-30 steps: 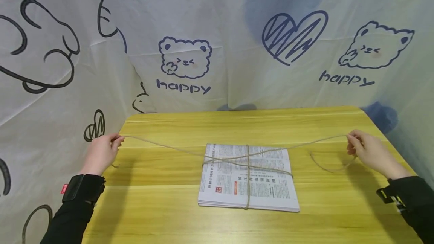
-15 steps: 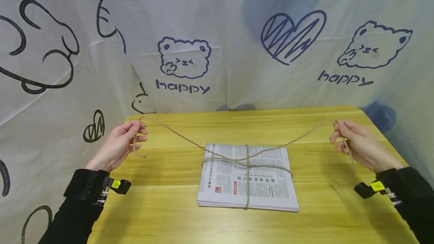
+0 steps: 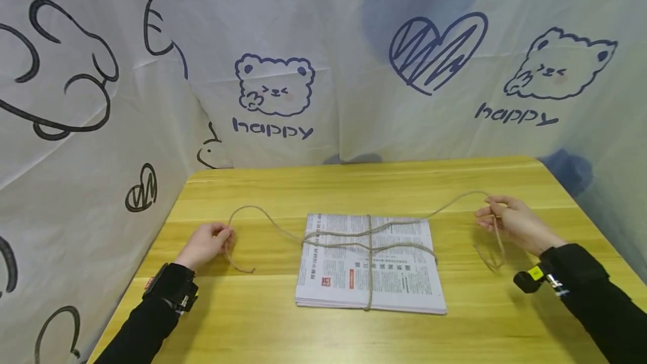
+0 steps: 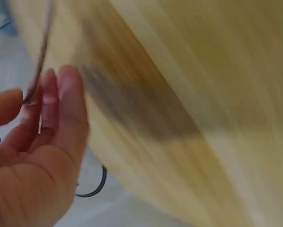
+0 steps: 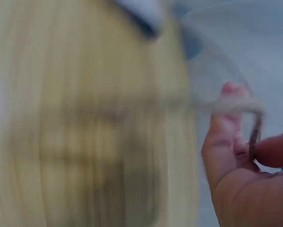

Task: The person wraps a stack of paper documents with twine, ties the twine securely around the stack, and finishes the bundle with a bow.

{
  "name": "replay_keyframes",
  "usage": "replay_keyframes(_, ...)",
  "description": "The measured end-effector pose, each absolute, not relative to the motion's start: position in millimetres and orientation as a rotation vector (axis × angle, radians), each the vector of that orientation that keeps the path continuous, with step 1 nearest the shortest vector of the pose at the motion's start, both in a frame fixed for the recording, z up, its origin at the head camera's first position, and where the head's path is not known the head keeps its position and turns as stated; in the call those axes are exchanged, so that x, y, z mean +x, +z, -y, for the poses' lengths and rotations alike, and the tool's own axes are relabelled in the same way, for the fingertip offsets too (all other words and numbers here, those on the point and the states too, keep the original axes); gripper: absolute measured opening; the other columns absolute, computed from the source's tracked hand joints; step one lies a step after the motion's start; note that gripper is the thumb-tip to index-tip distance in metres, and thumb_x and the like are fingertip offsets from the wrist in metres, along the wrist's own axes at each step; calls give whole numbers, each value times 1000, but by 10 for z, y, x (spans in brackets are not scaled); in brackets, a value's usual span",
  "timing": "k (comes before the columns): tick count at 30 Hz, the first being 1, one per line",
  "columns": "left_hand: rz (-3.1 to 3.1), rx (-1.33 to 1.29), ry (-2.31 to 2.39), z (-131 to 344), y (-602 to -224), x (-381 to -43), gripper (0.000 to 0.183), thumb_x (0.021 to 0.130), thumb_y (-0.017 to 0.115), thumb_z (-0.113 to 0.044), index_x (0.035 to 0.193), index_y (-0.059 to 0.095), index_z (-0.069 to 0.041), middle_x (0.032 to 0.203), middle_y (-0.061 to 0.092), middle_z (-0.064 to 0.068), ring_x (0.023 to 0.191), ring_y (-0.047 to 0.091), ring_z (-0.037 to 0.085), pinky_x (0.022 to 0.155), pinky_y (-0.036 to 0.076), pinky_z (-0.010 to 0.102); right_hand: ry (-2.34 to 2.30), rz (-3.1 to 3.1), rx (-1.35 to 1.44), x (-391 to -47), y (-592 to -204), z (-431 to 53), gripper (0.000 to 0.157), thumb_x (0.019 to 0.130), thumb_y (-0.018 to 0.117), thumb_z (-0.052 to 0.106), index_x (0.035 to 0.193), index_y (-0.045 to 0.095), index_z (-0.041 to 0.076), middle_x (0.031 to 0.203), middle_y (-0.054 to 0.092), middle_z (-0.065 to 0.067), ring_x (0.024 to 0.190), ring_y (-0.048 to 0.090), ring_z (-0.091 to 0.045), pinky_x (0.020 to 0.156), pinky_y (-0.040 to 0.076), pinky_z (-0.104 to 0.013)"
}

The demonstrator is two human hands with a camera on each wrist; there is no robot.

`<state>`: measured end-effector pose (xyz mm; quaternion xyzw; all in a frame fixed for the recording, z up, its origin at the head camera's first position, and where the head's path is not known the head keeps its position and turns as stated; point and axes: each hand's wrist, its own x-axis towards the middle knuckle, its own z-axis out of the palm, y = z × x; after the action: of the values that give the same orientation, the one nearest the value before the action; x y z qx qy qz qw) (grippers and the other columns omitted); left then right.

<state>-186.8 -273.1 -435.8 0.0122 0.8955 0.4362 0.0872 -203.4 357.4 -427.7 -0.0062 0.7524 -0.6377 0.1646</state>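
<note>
Twine point(image 3: 370, 280) runs lengthwise and crosswise over a folded stack of newspapers point(image 3: 323, 265) on the table, crossing on its top sheet. To the left of the stack, my left hand point(image 3: 203, 246) pinches one length of the twine, which arches slackly up from the paper and leaves a short tail hanging below the fingers. Over on the right, my right hand point(image 3: 519, 224) pinches the other length between thumb and fingers; its longer tail droops in a loop. Both wrist views are blurred, but twine point(image 4: 43, 52) shows at the left thumb and twine point(image 5: 256, 137) at the right thumb.
The wooden table point(image 3: 263, 330) has rounded far corners. White cloth point(image 3: 354, 100) with drawn bears and hearts hangs behind it and along the sides. Each wrist wears a black strap with a small device.
Both hands have come inward from wide apart, rising and then lowering, the left now nearer the front. The twine, nearly straight a second ago, now sags in loose curves; the newspapers stay put.
</note>
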Motion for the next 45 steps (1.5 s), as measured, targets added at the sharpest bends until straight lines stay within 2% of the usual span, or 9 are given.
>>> replay_keyframes(4,-2890,98,907,2714,-4331,-1835,35,99,49,-20,114,57,10,101,61,23,91,58,35,77,47,45,-1505,-2532,-128,-2058,-4415,-3635,52,106,25,19,141,10,-16,115,51,-34,95,64,-20,81,53,-32)
replay_keyframes(10,-2907,92,784,2736,-4297,-1772,47,98,51,-25,125,48,13,111,58,30,103,54,44,87,43,54,-1154,-2782,-168,-1976,-4507,-3803,78,99,34,54,138,16,-12,122,38,-35,106,45,-47,77,45,-53)
replay_keyframes(13,-2880,67,749,2765,-4287,-1733,49,97,53,-27,124,48,14,110,58,31,102,55,44,86,44,54,-979,-2816,-230,-1891,-4443,-3808,79,97,44,52,132,25,-16,116,42,-39,100,45,-52,74,44,-52)
replay_keyframes(19,-2720,23,879,2765,-4299,-1660,48,91,63,-23,121,47,11,97,60,21,82,61,31,71,51,44,-834,-2653,-279,-1765,-4391,-3795,52,89,65,23,115,39,-14,86,58,-18,70,57,-28,60,46,-39)
replay_keyframes(24,-2749,220,873,2745,-4290,-1613,30,87,67,-10,112,55,3,90,60,10,75,58,22,66,49,38,-822,-2618,-290,-1745,-4330,-3716,37,89,64,13,109,42,-10,75,56,-10,60,51,-21,54,40,-35)
replay_keyframes(30,-2839,719,556,2756,-4301,-1569,37,73,80,-12,106,62,-12,102,56,2,94,53,25,83,44,46,-709,-2961,-590,-1765,-4247,-3394,29,89,63,9,112,53,-3,91,58,-12,72,55,-21,60,45,-35)
replay_keyframes(34,-2850,829,504,2749,-4385,-1554,27,75,78,-13,97,63,-18,95,52,-2,90,48,22,80,42,43,-716,-3030,-867,-1835,-4264,-3043,37,88,63,2,123,53,2,115,57,-17,87,59,-25,68,51,-36)
replay_keyframes(39,-2951,903,436,2735,-4485,-1559,18,81,74,-15,79,58,-23,87,49,-6,82,44,17,73,40,38,-636,-2974,-1115,-1934,-4315,-2615,52,87,64,0,136,46,1,136,46,-20,87,59,-20,67,50,-32)
replay_keyframes(45,-2991,769,531,2741,-4456,-1566,11,89,65,-13,85,57,-19,80,53,-8,75,49,11,69,44,36,-495,-2933,-1160,-1981,-4433,-2421,26,90,65,11,115,61,5,103,61,-7,81,59,-14,68,50,-32)
